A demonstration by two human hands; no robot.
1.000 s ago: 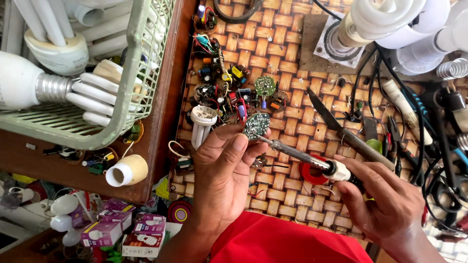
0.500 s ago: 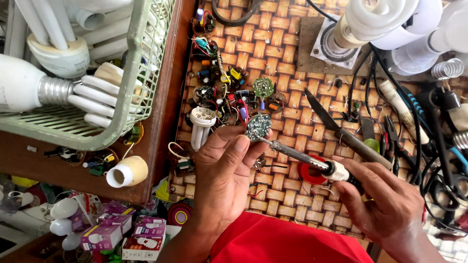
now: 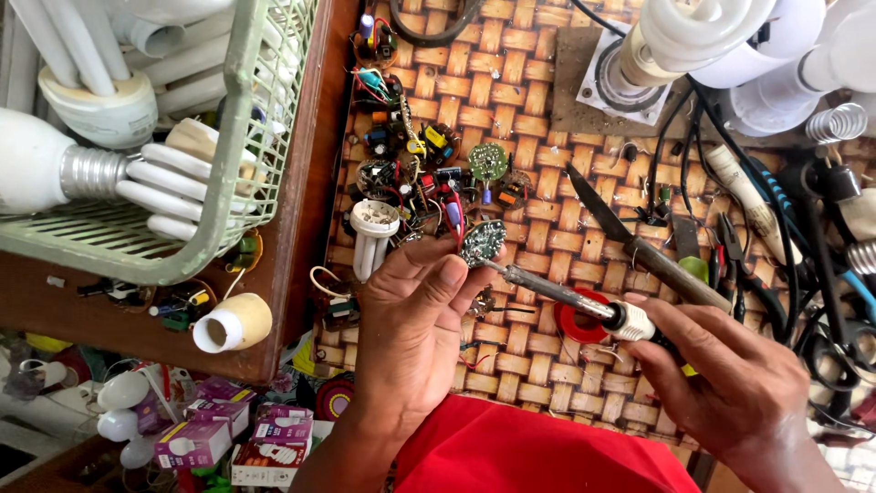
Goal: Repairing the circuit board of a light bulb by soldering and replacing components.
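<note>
The left hand is pinching a small circuit board; the right hand, at four o'clock, is gripping a soldering iron, touching it. Both should be staying steady.

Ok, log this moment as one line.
left hand: holds round circuit board | right hand: soldering iron tip on board | surface: woven mat

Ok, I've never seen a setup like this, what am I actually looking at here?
There is one view, from a camera worn on the person's head, looking down at two bare hands; no machine. The left hand pinches a small round circuit board. The right hand has its grip on a soldering iron, tip at that board. Below is a woven mat strewn with loose electronic parts, a knife and cables. A green basket of lamp tubes stands to the left.
</note>
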